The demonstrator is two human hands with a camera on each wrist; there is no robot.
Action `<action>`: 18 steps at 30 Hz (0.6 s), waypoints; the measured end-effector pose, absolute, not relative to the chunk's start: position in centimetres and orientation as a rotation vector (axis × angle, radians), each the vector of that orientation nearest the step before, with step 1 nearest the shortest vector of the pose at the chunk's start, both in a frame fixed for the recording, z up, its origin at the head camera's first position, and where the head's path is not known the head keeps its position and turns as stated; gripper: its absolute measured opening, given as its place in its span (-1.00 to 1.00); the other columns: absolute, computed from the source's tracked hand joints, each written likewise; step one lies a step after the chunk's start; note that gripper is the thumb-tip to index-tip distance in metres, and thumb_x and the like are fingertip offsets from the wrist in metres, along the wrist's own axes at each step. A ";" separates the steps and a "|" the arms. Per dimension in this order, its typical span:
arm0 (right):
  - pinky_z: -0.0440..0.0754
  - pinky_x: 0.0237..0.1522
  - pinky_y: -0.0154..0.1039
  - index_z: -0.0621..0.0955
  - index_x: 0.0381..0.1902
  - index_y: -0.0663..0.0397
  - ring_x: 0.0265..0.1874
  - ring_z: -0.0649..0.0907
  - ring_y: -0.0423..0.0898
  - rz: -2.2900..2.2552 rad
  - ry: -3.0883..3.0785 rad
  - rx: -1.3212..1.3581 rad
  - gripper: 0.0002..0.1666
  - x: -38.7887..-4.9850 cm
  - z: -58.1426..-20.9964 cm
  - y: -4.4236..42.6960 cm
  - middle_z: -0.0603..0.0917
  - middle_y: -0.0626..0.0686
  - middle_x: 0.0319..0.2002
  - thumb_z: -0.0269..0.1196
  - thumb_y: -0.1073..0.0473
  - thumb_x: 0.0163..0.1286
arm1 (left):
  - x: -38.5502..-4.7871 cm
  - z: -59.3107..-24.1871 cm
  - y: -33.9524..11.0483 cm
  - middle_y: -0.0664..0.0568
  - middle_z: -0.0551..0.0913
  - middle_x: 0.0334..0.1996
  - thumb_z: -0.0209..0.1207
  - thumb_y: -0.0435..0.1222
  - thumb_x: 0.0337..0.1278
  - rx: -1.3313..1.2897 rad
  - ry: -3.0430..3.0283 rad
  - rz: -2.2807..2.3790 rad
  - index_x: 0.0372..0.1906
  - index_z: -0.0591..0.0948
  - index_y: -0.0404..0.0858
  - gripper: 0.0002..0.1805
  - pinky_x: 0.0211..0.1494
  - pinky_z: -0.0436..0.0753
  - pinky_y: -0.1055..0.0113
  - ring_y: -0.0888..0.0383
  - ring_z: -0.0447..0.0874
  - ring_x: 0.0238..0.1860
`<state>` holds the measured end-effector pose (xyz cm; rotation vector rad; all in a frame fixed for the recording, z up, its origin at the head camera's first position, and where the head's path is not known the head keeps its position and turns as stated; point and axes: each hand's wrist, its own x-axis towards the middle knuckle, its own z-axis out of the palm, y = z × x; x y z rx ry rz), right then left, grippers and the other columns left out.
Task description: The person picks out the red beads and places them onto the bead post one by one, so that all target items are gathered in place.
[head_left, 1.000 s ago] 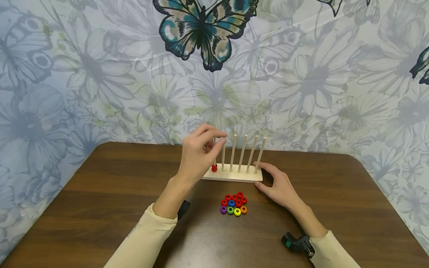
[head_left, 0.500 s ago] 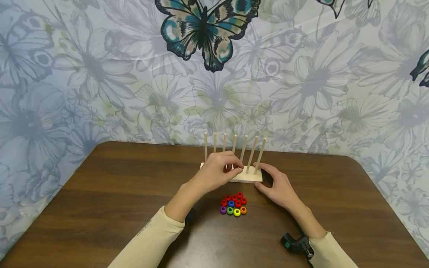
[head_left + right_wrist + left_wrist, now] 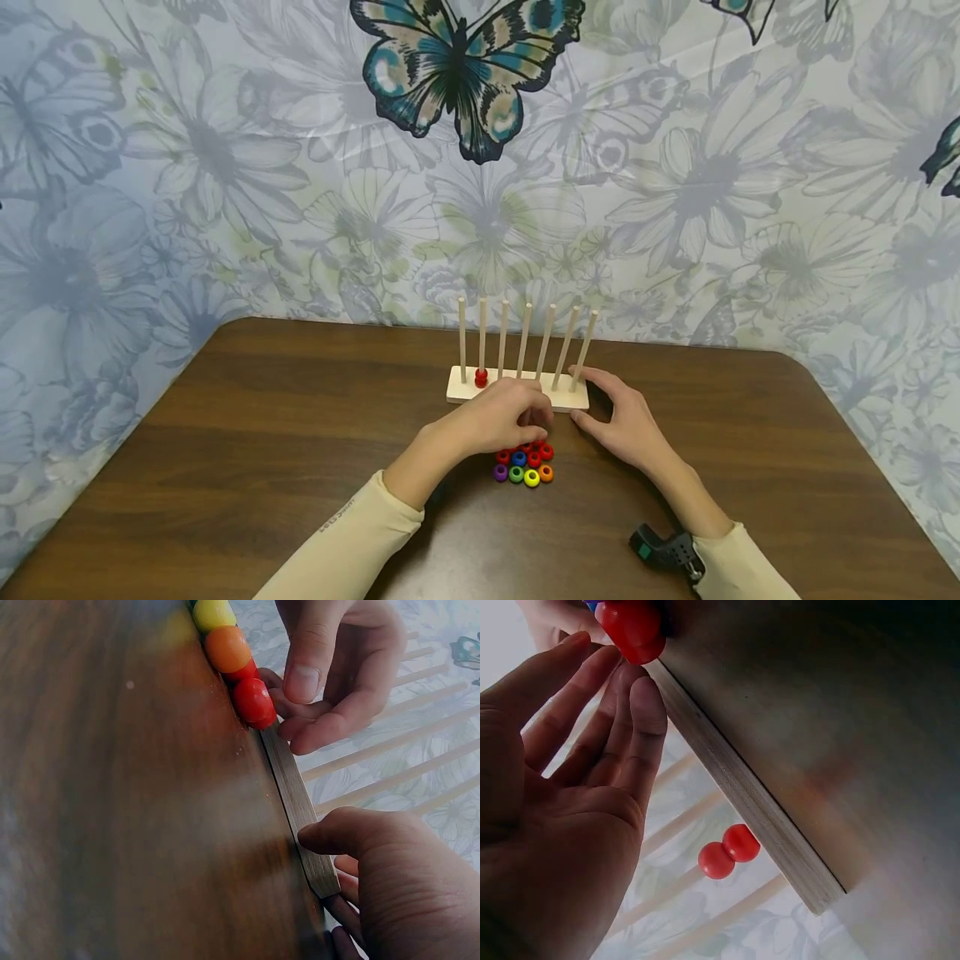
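Shifted: left hand (image 3: 501, 415), at the peg tops a second ago, then low in front of the pegs, now over the far edge of the loose beads. Unshifted: right hand (image 3: 632, 423).

Item: left hand, entering from 8 o'clock. Fingers loosely bent, nothing held, fingertips close to a red bead; contact cannot be told.

Item: right hand, at 2 o'clock of the loose beads. Grasping the rack by its 3 o'clock end, thumb on the near edge, fingers behind.

Item: wooden rack (image 3: 459, 395), at 12 o'clock of the loose beads. Seven upright pegs in a row from 9 to 3 o'clock. Second peg (image 3: 482, 333) from the 9 o'clock end: two red beads (image 3: 481, 378), stacked at the foot. No beads visible on the others, though the left hand hides some feet.

Item: loose beads on the brown table (image 3: 225, 467). Nearest, towards 6 o'clock: purple bead (image 3: 501, 472), green bead (image 3: 516, 474), yellow bead (image 3: 532, 478), orange bead (image 3: 546, 473). Behind: blue bead (image 3: 519, 458) among loose red beads (image 3: 534, 459), partly covered, count uncertain.

Step, as judged: fetching another bead, probably red, for threading. Next move calls for a thumb-and-finger pinch on one bead without scattering its neighbours, then a lift towards 12 o'clock, hole facing down over a peg tip, rack steadied throughout.
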<state>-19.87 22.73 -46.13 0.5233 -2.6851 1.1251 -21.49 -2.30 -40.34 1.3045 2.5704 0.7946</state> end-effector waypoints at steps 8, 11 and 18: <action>0.43 0.43 0.28 0.54 0.46 -0.05 0.47 0.50 0.17 1.101 -2.682 0.534 -0.26 -19.8 -46.2 22.9 0.58 0.05 0.42 0.47 0.23 0.33 | -21.3 -40.7 -1.9 0.10 0.66 -0.22 0.42 -0.30 0.30 1.268 2.546 0.655 -0.13 0.78 -0.15 -0.90 -0.26 0.54 0.52 0.36 0.52 -0.38; 0.43 0.42 0.28 0.54 0.46 -0.06 0.47 0.50 0.17 1.100 -2.683 0.536 -0.27 -19.8 -46.3 22.9 0.57 0.06 0.43 0.47 0.23 0.34 | -21.2 -40.7 -1.8 0.11 0.64 -0.24 0.43 -0.33 0.27 1.269 2.555 0.635 -0.16 0.78 -0.15 -0.91 -0.25 0.54 0.52 0.34 0.54 -0.36; 0.44 0.42 0.28 0.55 0.45 -0.06 0.46 0.50 0.19 1.104 -2.687 0.528 -0.28 -19.9 -46.4 22.9 0.57 0.08 0.43 0.47 0.21 0.34 | -21.0 -40.8 -1.7 0.13 0.63 -0.29 0.44 -0.41 0.21 1.307 2.603 0.581 -0.26 0.74 -0.12 -0.87 -0.20 0.51 0.50 0.32 0.50 -0.33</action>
